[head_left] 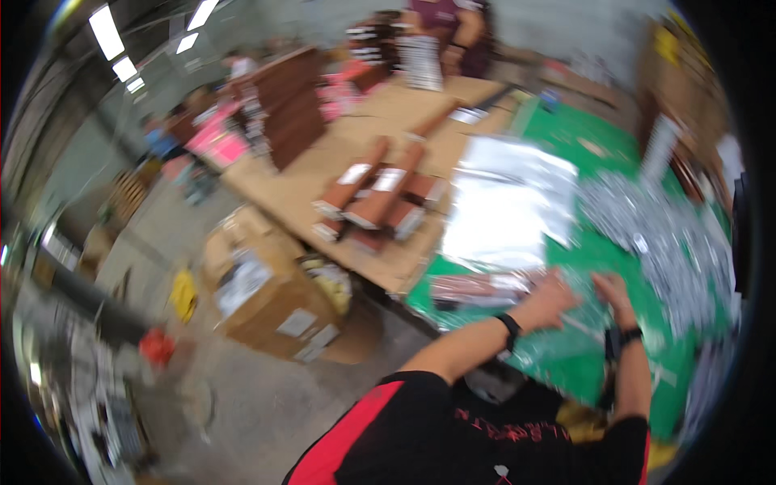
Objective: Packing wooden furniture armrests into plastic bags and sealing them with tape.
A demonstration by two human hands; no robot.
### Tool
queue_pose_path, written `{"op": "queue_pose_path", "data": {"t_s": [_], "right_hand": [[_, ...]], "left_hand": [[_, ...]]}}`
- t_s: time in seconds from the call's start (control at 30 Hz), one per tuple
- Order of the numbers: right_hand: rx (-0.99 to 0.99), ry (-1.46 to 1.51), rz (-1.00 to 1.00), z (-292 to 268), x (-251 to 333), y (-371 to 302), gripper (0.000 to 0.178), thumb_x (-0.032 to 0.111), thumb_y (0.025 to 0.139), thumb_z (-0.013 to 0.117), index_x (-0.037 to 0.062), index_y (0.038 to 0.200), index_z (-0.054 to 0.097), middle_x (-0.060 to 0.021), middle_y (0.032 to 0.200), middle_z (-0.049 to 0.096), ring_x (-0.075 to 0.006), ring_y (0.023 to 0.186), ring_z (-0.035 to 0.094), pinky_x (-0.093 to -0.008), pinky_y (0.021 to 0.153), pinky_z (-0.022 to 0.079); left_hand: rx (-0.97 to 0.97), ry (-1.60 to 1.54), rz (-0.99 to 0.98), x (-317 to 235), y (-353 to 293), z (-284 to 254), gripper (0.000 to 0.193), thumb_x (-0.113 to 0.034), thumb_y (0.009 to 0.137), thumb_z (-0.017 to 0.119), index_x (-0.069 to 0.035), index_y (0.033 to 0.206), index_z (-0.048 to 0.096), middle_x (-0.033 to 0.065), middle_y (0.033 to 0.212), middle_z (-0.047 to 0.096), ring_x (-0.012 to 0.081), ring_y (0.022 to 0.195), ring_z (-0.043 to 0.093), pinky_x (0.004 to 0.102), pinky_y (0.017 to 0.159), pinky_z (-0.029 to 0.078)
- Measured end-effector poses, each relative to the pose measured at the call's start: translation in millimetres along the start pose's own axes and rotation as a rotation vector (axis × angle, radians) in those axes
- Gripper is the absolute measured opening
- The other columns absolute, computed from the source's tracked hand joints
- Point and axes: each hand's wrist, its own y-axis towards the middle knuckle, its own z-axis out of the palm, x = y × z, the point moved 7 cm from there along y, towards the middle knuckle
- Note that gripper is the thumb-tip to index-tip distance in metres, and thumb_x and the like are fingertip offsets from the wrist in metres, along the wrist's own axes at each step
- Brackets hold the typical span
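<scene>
A dark brown, bar-shaped bundle (473, 289) lies along the near edge of the green table, partly under clear plastic. My left hand (551, 299) is at its right end, with fingers curled on a clear plastic bag (558, 343). To the right, my right hand (614, 293) is raised over the table, its fingers bent together at the same plastic, which spreads between both hands. Motion blur hides the exact grip. Just beyond lies a stack of shiny clear plastic bags (505, 202).
Grey packets (659, 238) are heaped on the green tabletop (574, 133) at right. Brown bars (376, 194) are piled crosswise on the cardboard-covered table (440, 97). An open carton (267, 299) stands on the floor at left. Another person (453, 32) stands at the far side.
</scene>
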Motion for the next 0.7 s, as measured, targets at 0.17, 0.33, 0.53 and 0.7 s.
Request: {"op": "queue_pose_path", "data": {"t_s": [0.17,0.33,0.53,0.7], "right_hand": [[-0.174,-0.01,-0.025,28,30,18,0.024,0.026,0.076,0.081,0.0054,0.076,0.068,0.0004,0.065,0.062,-0.0101,0.058,0.055,-0.03,0.05,0.04],[-0.295,0.221,0.049,28,40,-8,0.029,0.025,0.075,0.083,0.0029,0.088,0.07,-0.0045,0.069,0.067,-0.0136,0.056,0.061,-0.0279,0.051,0.048],[-0.292,0.173,0.065,28,19,-10,0.024,0.021,0.081,0.08,0.004,0.093,0.068,-0.0017,0.076,0.067,-0.0097,0.058,0.061,-0.0227,0.051,0.047],[-0.314,0.282,0.024,27,16,-5,0.025,0.02,0.078,0.082,0.0023,0.091,0.069,-0.0039,0.071,0.067,-0.0098,0.056,0.06,-0.0259,0.049,0.046]], "left_hand": [[0.234,0.105,-0.092,21,7,-29,0.081,-0.045,0.073,0.079,-0.02,0.143,0.05,0.0096,0.119,0.062,0.0298,0.121,0.055,0.0609,0.113,0.025],[0.231,0.122,-0.059,17,8,-18,0.087,-0.057,0.079,0.07,-0.021,0.152,0.038,0.0074,0.125,0.059,0.0259,0.124,0.051,0.0594,0.117,0.017],[0.135,-0.056,-0.053,15,13,-20,0.076,-0.051,0.085,0.066,-0.02,0.149,0.041,0.0077,0.129,0.058,0.0276,0.127,0.05,0.0574,0.117,0.021],[0.005,-0.322,-0.038,57,26,-62,0.04,-0.036,0.094,0.059,-0.017,0.13,0.058,0.0092,0.128,0.059,0.0299,0.129,0.048,0.0518,0.112,0.031]]}}
